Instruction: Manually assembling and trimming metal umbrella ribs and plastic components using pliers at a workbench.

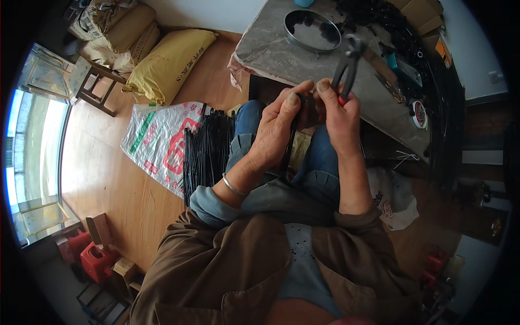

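Left hand (276, 132): fingers curled shut on a thin black strip (288, 149), held over the lap.
Right hand (340, 111): fingers pinched at the strip's top, palm clamped on red-handled black metal pincers (346, 67).
Strip handling: looked light, narrow, springy; best gripped near the worked end.
Black strip bundle (208, 146): lay on the floor, left.
Round metal tray (312, 30): sat on the grey table (271, 54).

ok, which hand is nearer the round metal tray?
Right. The right hand, holding pliers, sits just below the tray; the left hand is lower and further left.
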`<action>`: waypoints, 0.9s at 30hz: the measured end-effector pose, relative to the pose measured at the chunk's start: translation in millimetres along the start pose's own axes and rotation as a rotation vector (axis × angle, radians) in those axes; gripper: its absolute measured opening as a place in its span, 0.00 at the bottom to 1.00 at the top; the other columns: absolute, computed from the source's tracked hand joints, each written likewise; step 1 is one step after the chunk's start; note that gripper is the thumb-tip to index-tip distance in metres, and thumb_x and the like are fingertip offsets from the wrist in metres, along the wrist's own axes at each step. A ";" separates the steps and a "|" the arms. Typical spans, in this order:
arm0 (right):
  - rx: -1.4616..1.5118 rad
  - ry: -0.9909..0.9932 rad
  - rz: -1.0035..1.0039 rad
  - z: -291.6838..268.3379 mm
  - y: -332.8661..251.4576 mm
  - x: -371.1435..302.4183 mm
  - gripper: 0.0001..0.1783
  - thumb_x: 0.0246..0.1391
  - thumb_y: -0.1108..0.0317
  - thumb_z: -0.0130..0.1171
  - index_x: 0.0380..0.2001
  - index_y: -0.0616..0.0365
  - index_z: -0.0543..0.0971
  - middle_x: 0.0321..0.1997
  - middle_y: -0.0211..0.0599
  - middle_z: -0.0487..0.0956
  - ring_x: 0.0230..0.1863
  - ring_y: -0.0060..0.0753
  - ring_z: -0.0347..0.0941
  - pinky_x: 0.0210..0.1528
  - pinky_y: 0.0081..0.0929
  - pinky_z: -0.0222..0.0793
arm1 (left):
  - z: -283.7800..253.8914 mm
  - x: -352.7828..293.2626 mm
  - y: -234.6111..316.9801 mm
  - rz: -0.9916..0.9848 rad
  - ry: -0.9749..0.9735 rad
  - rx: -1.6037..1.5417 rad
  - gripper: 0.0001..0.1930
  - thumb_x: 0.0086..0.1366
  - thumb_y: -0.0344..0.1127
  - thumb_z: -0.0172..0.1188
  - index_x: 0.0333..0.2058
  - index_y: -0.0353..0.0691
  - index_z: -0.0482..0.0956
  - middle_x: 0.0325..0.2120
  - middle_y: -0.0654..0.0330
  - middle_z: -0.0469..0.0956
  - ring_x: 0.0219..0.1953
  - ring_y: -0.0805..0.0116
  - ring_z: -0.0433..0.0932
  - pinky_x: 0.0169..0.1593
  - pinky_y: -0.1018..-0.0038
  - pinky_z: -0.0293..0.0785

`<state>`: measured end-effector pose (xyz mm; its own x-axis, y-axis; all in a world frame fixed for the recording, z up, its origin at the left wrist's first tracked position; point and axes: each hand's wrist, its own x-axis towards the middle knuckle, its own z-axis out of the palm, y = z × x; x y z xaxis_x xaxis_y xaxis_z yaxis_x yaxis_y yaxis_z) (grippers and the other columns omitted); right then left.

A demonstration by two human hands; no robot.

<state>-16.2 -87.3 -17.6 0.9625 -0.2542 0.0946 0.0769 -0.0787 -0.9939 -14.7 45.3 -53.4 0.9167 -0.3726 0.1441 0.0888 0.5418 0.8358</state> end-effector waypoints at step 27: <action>0.180 -0.092 0.148 -0.3 -4.2 -21.4 0.12 0.61 0.60 0.55 0.33 0.58 0.78 0.19 0.21 0.73 0.18 0.10 0.65 0.18 0.12 0.57 | 7.2 0.9 -0.9 0.009 0.002 0.029 0.25 0.73 0.48 0.40 0.59 0.36 0.65 0.38 0.65 0.73 0.33 0.79 0.68 0.40 0.81 0.68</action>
<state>-37.2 -81.8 -15.5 0.9857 -0.1607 -0.0503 -0.0296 0.1283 -0.9913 -16.8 39.1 -50.2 0.9183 -0.3662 0.1503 0.0696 0.5232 0.8493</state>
